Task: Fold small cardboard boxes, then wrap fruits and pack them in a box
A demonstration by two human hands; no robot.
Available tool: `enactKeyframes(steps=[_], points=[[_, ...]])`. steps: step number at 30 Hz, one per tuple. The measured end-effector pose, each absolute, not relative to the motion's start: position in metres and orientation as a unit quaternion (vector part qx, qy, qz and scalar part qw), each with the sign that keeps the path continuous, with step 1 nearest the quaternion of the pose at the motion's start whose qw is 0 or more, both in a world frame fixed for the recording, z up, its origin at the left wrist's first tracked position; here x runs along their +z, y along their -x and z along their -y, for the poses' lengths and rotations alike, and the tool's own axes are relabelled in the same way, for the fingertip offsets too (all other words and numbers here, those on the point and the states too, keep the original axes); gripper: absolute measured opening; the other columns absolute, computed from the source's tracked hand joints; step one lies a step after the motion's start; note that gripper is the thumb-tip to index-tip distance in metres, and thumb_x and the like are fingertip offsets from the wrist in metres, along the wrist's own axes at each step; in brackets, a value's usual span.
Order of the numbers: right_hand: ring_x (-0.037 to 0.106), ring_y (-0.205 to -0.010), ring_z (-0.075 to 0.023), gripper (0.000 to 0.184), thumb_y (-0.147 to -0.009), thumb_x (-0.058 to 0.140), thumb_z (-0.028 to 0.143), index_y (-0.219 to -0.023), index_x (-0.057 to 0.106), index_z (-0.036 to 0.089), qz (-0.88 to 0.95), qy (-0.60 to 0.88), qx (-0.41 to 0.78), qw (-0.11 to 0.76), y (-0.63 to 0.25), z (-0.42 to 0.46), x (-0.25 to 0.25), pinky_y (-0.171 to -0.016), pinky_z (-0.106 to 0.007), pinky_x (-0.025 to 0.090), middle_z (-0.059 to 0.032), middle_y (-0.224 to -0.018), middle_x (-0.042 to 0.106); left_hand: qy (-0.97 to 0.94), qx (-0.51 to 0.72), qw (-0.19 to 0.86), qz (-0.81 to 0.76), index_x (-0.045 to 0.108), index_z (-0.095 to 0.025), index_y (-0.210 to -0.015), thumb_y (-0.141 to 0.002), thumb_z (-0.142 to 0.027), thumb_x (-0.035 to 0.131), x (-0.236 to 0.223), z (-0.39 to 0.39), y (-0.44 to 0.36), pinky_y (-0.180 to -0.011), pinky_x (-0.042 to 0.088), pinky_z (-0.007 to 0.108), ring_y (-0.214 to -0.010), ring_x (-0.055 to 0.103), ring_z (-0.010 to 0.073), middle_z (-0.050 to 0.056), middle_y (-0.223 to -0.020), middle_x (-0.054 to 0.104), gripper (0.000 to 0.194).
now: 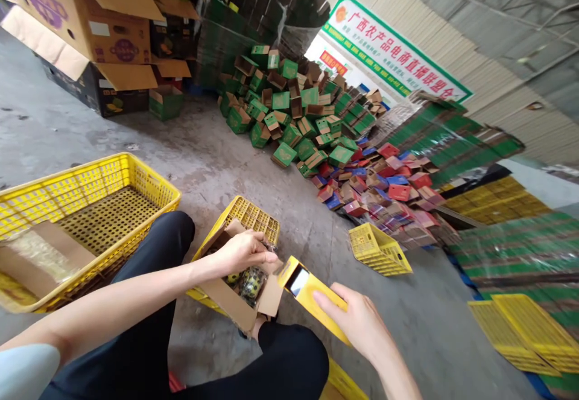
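Observation:
My right hand (pixel 357 315) is wrapped round a slim yellow box (pixel 312 297) with a dark-and-white panel near its far end, thumb on top. Over an open cardboard box (pixel 230 303), my left hand (pixel 244 254) is closed in a pinch. A bit of shiny, see-through plastic shows by its fingertips, but what it grips is too small to name. Inside the cardboard box lie yellow-and-dark patterned round items (pixel 251 284) in clear wrapping. The carton rests on an upturned yellow crate (pixel 256 216) between my legs.
To the left stands a large yellow crate (pixel 149 186) with a flattened cardboard piece (pixel 40 255) in it. Green boxes (pixel 289 98) and red and blue boxes (pixel 389 189) are heaped ahead. More yellow crates (pixel 377 249) sit on the right; big cartons (pixel 113 32) stand back left.

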State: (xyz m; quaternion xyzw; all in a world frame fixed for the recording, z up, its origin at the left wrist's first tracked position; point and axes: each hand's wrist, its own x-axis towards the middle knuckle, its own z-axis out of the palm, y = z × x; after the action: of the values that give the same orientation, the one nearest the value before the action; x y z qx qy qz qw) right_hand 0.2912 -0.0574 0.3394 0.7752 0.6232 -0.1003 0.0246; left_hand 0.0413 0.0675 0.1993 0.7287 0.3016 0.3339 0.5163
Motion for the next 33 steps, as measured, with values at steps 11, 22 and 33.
enactKeyframes(steps=[11,22,33], points=[[0.075,-0.094,-0.0313,0.055,-0.1,0.035,0.069,-0.109,0.067,0.025,-0.546,-0.827,0.024,0.13,-0.278,0.012,0.291,-0.069,-0.031,0.044,-0.0161,-0.099,0.078,-0.854,0.304,0.157,-0.391,0.078,-0.021,-0.082,-0.106,-0.044,0.051,0.185,-0.087,-0.084,-0.075,0.053,0.03,-0.112,0.054,0.0261,0.009,-0.114,0.07,0.043],[0.074,-0.101,-0.0315,0.064,-0.099,0.031,0.073,-0.112,0.069,0.023,-0.539,-0.837,-0.021,0.089,-0.316,-0.048,0.236,-0.075,-0.033,0.047,-0.0173,-0.107,0.078,-0.867,0.247,0.136,-0.41,0.078,-0.021,-0.085,-0.105,-0.037,0.053,0.16,-0.128,-0.122,-0.064,0.052,0.026,-0.114,0.055,0.0273,0.011,-0.111,0.069,0.035],[0.075,-0.094,-0.0301,0.051,-0.103,0.044,0.063,-0.115,0.066,0.018,-0.599,-0.791,0.035,0.121,-0.338,-0.066,0.218,-0.08,-0.032,0.047,-0.0159,-0.093,0.079,-0.876,0.241,0.155,-0.388,0.077,-0.019,-0.082,-0.109,-0.042,0.043,0.139,-0.182,-0.123,-0.083,0.052,0.027,-0.106,0.058,0.0212,0.007,-0.113,0.071,0.048]])
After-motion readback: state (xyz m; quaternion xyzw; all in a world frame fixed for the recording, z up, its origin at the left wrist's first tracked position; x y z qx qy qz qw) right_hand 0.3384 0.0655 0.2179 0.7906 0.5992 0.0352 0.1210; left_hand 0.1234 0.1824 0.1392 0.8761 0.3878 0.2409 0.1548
